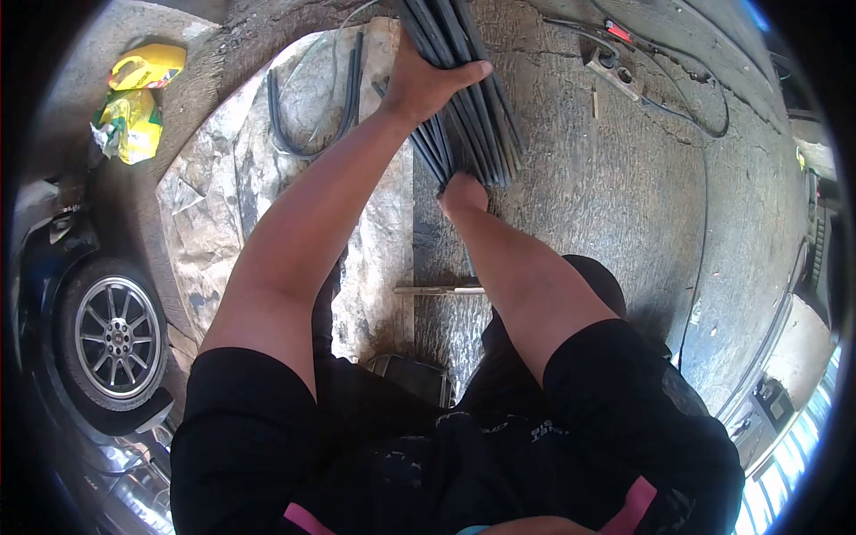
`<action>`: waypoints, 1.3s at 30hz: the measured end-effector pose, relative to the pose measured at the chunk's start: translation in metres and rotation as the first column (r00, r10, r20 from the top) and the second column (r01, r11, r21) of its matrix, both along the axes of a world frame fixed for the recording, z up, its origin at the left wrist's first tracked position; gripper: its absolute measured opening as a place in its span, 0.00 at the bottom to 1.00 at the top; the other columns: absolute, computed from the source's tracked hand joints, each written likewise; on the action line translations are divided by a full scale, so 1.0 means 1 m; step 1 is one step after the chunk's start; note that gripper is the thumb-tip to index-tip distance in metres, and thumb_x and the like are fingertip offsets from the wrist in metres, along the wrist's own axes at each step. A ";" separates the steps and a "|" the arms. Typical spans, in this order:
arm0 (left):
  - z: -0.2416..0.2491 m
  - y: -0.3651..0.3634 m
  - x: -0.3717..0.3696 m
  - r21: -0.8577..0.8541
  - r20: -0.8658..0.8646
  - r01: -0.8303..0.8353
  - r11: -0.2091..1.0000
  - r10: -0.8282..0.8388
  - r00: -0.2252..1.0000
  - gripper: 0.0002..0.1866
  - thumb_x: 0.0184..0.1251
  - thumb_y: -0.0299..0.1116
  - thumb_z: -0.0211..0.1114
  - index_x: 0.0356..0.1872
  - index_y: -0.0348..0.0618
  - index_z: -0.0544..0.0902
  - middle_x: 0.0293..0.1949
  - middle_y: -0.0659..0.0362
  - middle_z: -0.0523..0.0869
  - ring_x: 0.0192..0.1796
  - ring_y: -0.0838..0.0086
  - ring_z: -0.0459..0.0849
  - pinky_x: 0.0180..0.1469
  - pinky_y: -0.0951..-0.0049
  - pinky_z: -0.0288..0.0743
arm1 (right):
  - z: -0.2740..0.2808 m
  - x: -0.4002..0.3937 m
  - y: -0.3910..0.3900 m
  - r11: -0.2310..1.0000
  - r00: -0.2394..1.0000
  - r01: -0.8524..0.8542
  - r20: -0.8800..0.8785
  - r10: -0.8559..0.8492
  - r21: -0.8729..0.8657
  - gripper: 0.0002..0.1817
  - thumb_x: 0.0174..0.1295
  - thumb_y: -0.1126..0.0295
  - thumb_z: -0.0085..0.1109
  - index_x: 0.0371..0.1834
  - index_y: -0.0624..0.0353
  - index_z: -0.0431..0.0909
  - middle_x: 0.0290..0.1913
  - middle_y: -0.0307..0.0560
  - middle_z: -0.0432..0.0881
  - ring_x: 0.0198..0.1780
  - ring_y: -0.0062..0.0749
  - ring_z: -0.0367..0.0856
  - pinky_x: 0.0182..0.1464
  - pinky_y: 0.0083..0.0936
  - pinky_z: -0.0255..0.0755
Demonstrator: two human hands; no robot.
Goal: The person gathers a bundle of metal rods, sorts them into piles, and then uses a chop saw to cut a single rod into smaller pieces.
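Left hand [426, 82] clamps the rods [464, 98] mid-bundle, thumb across the top, over the sheet [223, 196] edge on the concrete. Right hand [462, 192] grips the near ends. Best to square those ends up, keep the clamp tight so none fan out.

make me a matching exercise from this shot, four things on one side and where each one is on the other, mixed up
Things:
1. bundle of dark rods
2. yellow bag
3. car wheel
4. power strip

Places:
A. lower left edge, beside the pale sheet
B. gripped by the left hand, with the right hand at its near end
C. upper right, on the concrete floor with cables
D. upper left, on the ground

Pairs: 1-B, 2-D, 3-A, 4-C
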State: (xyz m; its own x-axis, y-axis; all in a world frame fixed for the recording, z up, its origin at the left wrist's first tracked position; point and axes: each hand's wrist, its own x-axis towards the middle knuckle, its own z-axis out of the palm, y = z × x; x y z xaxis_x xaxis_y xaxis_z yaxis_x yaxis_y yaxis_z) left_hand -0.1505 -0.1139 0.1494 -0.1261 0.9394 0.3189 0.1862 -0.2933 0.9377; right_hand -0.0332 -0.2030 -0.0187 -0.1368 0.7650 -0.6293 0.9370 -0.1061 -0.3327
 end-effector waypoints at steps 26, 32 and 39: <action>-0.021 0.001 -0.008 -0.104 -0.066 -0.114 0.988 0.108 0.992 0.48 0.39 0.42 0.80 0.61 0.38 0.59 0.51 0.50 0.77 0.54 0.63 0.78 0.57 0.63 0.73 | 0.007 0.001 0.011 0.996 1.000 0.020 0.019 -0.018 -0.090 0.18 0.54 0.67 0.62 0.47 0.62 0.77 0.51 0.60 0.79 0.52 0.49 0.80 0.51 0.38 0.77; -0.014 -0.001 -0.008 -0.086 -0.025 -0.109 0.990 0.108 0.994 0.47 0.40 0.42 0.80 0.61 0.39 0.60 0.50 0.51 0.78 0.53 0.63 0.79 0.57 0.63 0.74 | 0.012 0.000 0.008 0.996 0.999 0.045 0.018 -0.044 -0.077 0.18 0.55 0.67 0.62 0.49 0.62 0.76 0.50 0.60 0.80 0.52 0.49 0.80 0.51 0.39 0.76; -0.017 -0.001 -0.015 -0.051 0.018 -0.086 0.995 0.087 0.996 0.48 0.40 0.39 0.80 0.61 0.39 0.59 0.48 0.52 0.79 0.52 0.64 0.80 0.56 0.64 0.75 | -0.007 -0.005 0.000 0.991 0.995 0.098 -0.011 -0.097 0.094 0.12 0.56 0.70 0.59 0.43 0.60 0.77 0.45 0.59 0.82 0.48 0.49 0.82 0.47 0.40 0.78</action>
State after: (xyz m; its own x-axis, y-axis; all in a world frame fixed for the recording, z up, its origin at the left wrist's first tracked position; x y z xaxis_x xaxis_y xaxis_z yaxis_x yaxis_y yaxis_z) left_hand -0.1652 -0.1147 0.1322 -0.2134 0.9393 0.2686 0.1899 -0.2298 0.9545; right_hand -0.0380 -0.2029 -0.0256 -0.0620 0.8310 -0.5528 0.9217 -0.1649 -0.3512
